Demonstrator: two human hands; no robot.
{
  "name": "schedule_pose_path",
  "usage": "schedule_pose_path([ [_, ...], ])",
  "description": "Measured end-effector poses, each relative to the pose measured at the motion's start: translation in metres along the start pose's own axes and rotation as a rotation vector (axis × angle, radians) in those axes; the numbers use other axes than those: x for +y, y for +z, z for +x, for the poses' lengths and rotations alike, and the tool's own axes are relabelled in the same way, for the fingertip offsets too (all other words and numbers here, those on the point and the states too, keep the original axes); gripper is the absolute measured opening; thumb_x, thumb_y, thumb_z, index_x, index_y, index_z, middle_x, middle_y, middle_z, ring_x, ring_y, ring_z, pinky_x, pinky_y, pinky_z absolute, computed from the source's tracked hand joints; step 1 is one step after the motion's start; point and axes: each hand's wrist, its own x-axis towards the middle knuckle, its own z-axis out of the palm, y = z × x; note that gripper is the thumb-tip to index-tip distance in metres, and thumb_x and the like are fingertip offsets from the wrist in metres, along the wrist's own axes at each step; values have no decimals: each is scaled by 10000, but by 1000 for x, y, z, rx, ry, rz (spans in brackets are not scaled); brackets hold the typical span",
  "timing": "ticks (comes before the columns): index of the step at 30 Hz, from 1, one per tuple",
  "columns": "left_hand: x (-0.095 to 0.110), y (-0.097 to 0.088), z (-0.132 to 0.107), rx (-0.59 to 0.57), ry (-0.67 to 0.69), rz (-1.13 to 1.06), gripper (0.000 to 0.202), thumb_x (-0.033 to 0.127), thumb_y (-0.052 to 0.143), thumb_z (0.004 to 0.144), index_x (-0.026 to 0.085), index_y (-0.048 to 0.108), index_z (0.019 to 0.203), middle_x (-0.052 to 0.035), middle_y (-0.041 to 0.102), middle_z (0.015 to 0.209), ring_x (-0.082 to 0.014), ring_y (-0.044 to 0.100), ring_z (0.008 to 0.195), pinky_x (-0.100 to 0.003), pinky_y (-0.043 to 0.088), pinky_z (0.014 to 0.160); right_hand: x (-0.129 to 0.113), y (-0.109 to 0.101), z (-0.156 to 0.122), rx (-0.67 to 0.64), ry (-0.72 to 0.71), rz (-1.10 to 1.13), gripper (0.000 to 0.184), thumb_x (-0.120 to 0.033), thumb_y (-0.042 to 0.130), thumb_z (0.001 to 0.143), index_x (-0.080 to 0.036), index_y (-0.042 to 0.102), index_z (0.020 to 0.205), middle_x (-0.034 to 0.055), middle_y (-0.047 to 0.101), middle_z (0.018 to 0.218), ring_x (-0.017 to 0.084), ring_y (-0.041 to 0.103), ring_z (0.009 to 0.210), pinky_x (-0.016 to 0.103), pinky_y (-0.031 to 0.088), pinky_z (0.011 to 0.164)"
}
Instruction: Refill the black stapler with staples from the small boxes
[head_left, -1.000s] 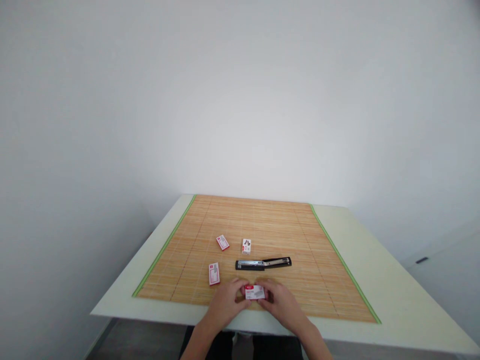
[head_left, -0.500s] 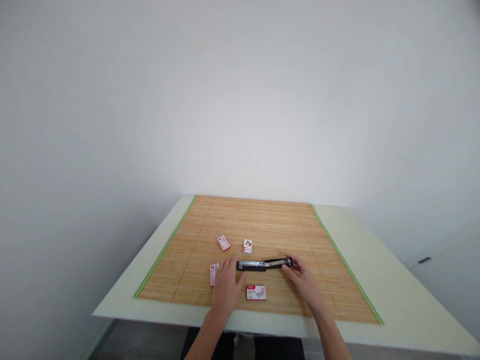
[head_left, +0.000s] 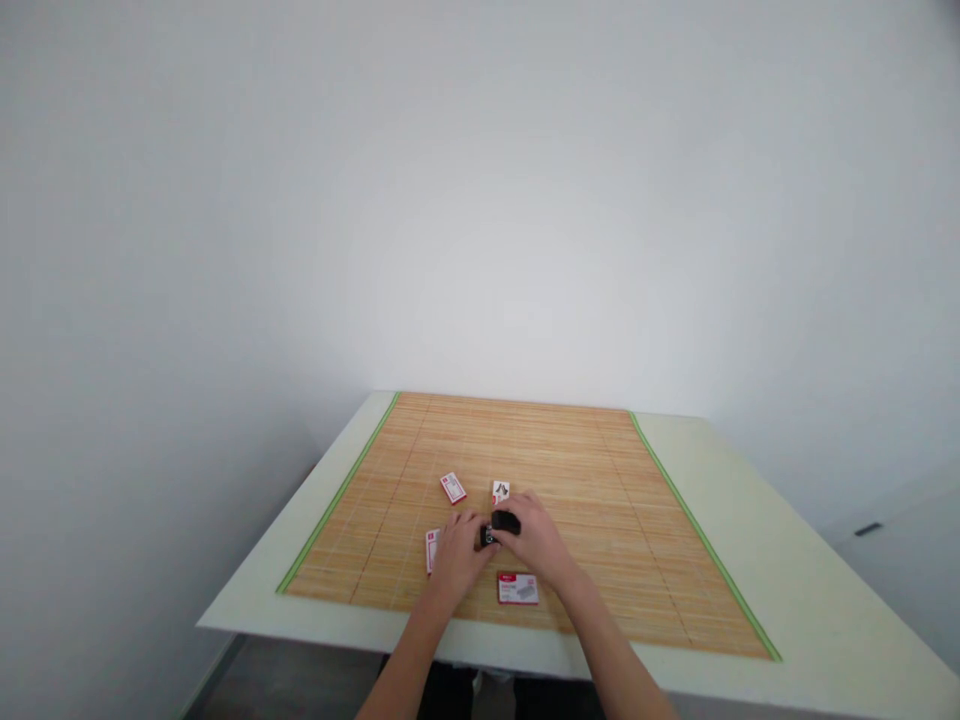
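A black stapler (head_left: pixel 506 522) is between my two hands over the bamboo mat, its top arm now folded over toward the base. My right hand (head_left: pixel 538 545) grips the black top part with bent fingers and thumb. At the stapler's left end, my left hand (head_left: pixel 457 555) is closed around the base. Much of the stapler is hidden by the fingers. Just in front lies a red and white staple box (head_left: pixel 517 590). Another red and white box (head_left: pixel 432 550) is partly covered by my left hand.
Farther back on the bamboo mat (head_left: pixel 540 435) lie a tilted red and white box (head_left: pixel 453 488) and a small white box (head_left: pixel 501 490) close behind my right hand. The mat, edged in green, covers part of a pale table (head_left: pixel 810 600) against a white wall.
My right hand has swung the stapler's opened-out top arm from the right over to the left, above the base. My left hand has closed on the base's left end. The view shifted slightly.
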Motion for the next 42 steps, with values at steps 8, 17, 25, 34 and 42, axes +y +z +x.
schedule_pose_path([
  [8, 0, -1, -1, 35, 43, -10, 368, 338, 699, 832, 284, 677, 1196, -54, 637, 1192, -285, 526, 1176, -393, 397, 986, 18, -1, -32, -8, 62, 76, 463, -190, 625, 846, -266, 680, 1299, 68, 703, 1252, 257, 607, 1176, 440, 446, 1068],
  [17, 30, 11, 46, 387, -121, 110, 679, 547, 651, 875, 234, 502, 1458, -160, 428, 1544, -415, 312, 1436, -567, 245, 1153, 34, -4, -90, 304, 272, 92, 358, -445, 596, 924, -231, 730, 1178, 111, 730, 1189, 296, 659, 1117, 460, 514, 1024],
  [25, 10, 17, 55, 315, -66, 158, 508, 457, 561, 948, 223, 540, 1398, -156, 536, 1450, -368, 419, 1347, -541, 243, 1156, 37, 4, -99, 358, 246, 103, 407, -524, 558, 969, -238, 710, 1216, 116, 712, 1221, 294, 636, 1160, 471, 486, 1065],
  [34, -51, -21, 28, 359, -105, 242, 244, 436, 603, 915, 248, 641, 1066, -86, 631, 1129, -308, 557, 1121, -463, 384, 1031, 39, 7, -101, 374, 252, 100, 422, -547, 540, 969, -242, 708, 1207, 123, 705, 1220, 308, 625, 1169, 496, 484, 1066],
  [42, -46, -22, 34, 271, 78, -12, 352, 420, 648, 893, 261, 588, 1201, -44, 600, 1178, -218, 615, 975, -359, 486, 919, 38, 6, -100, 376, 236, 109, 400, -536, 547, 970, -243, 712, 1187, 111, 708, 1211, 294, 635, 1147, 464, 490, 1050],
])
